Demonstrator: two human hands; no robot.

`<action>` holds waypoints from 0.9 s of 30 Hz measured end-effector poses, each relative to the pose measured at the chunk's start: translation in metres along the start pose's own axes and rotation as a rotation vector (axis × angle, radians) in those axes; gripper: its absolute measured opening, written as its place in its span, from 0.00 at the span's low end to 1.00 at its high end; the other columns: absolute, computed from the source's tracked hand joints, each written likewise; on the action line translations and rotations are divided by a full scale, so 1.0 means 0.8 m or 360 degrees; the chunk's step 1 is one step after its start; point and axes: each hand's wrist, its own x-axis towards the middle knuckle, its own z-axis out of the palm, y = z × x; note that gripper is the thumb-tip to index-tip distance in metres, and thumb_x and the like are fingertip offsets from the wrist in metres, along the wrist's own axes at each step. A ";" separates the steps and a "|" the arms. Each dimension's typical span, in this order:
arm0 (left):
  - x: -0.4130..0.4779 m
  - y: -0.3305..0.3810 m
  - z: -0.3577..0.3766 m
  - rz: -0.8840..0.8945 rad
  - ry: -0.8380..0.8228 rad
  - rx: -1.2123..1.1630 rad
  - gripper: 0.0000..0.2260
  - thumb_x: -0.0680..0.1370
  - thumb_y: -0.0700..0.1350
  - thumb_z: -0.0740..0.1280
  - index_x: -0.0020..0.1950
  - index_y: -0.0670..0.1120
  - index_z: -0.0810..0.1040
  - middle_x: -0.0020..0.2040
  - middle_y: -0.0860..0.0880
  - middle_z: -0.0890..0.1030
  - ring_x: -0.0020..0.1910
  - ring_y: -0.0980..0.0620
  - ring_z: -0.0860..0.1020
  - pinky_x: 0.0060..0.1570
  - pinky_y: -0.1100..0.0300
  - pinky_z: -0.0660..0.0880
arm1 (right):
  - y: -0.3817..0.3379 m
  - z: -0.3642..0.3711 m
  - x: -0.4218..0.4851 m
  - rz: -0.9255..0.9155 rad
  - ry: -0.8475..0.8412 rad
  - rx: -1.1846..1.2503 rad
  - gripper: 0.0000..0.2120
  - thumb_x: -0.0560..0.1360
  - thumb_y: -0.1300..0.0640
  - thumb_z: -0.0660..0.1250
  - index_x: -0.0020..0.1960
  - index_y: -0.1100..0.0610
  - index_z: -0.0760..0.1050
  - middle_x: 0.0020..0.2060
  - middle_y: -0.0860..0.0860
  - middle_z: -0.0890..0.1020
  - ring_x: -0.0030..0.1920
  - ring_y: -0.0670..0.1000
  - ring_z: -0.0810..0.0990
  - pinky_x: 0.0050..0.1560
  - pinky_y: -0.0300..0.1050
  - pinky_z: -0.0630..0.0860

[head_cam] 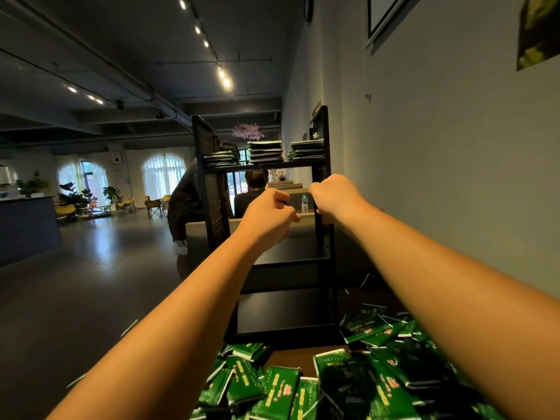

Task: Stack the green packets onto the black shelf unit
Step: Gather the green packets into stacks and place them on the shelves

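Note:
The black shelf unit stands straight ahead against the right wall. Its top shelf carries three stacks of green packets; the lower shelves look bare. A loose heap of green packets lies below me in the foreground. Both my arms reach out to the level just under the top shelf. My left hand is curled into a fist in front of the open bay, and no packet shows in it. My right hand is curled at the unit's right upright post, with its fingers apparently round the post.
A grey wall runs close along the right. Behind the shelf unit are two people, low desks and a water bottle. An open dark floor stretches left to a counter, plants and chairs.

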 end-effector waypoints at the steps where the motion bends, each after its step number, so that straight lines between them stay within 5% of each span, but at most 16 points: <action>1: -0.011 -0.008 0.000 -0.0028 -0.0016 0.0004 0.19 0.81 0.43 0.73 0.71 0.47 0.76 0.52 0.50 0.85 0.36 0.52 0.83 0.31 0.61 0.80 | 0.005 0.006 -0.009 0.0028 -0.0022 0.0027 0.11 0.81 0.53 0.62 0.48 0.60 0.79 0.42 0.58 0.83 0.41 0.58 0.84 0.37 0.49 0.80; 6: -0.069 -0.051 0.008 -0.0195 -0.0186 0.0053 0.13 0.81 0.44 0.73 0.65 0.50 0.80 0.52 0.49 0.87 0.38 0.51 0.85 0.37 0.58 0.84 | 0.044 0.034 -0.053 0.0190 -0.0174 0.0086 0.12 0.82 0.52 0.64 0.54 0.59 0.81 0.45 0.58 0.85 0.47 0.58 0.87 0.55 0.60 0.86; 10: -0.124 -0.102 0.034 -0.0332 -0.0350 0.0063 0.09 0.82 0.39 0.67 0.61 0.45 0.82 0.47 0.46 0.89 0.38 0.50 0.84 0.40 0.52 0.85 | 0.096 0.057 -0.094 0.0286 -0.0359 -0.0100 0.11 0.81 0.55 0.65 0.56 0.62 0.81 0.50 0.57 0.85 0.48 0.58 0.86 0.51 0.55 0.86; 13: -0.165 -0.146 0.057 -0.0323 -0.0582 0.0331 0.09 0.81 0.39 0.71 0.60 0.44 0.85 0.49 0.45 0.88 0.41 0.50 0.84 0.50 0.50 0.85 | 0.139 0.075 -0.128 0.0319 -0.0593 -0.0353 0.15 0.81 0.58 0.66 0.64 0.64 0.82 0.56 0.61 0.86 0.51 0.61 0.86 0.43 0.52 0.83; 19: -0.229 -0.197 0.070 -0.0189 -0.1130 0.0820 0.27 0.78 0.54 0.79 0.73 0.47 0.78 0.67 0.50 0.79 0.64 0.50 0.79 0.64 0.57 0.75 | 0.197 0.110 -0.193 0.0345 -0.1047 -0.0594 0.12 0.80 0.59 0.69 0.60 0.62 0.85 0.49 0.57 0.90 0.46 0.55 0.89 0.46 0.47 0.85; 22: -0.249 -0.220 0.072 -0.0134 -0.1259 0.1050 0.38 0.73 0.62 0.80 0.78 0.50 0.71 0.70 0.49 0.73 0.69 0.47 0.74 0.72 0.50 0.74 | 0.196 0.125 -0.215 0.0145 -0.1153 -0.0717 0.14 0.82 0.62 0.66 0.63 0.59 0.86 0.57 0.54 0.88 0.58 0.55 0.87 0.59 0.48 0.82; 27: -0.263 -0.236 0.082 0.0129 -0.1293 0.1375 0.25 0.76 0.56 0.76 0.69 0.48 0.76 0.64 0.46 0.75 0.62 0.45 0.75 0.64 0.47 0.78 | 0.199 0.152 -0.234 -0.0101 -0.1283 -0.0976 0.25 0.82 0.67 0.61 0.76 0.53 0.77 0.73 0.53 0.79 0.73 0.56 0.76 0.71 0.49 0.73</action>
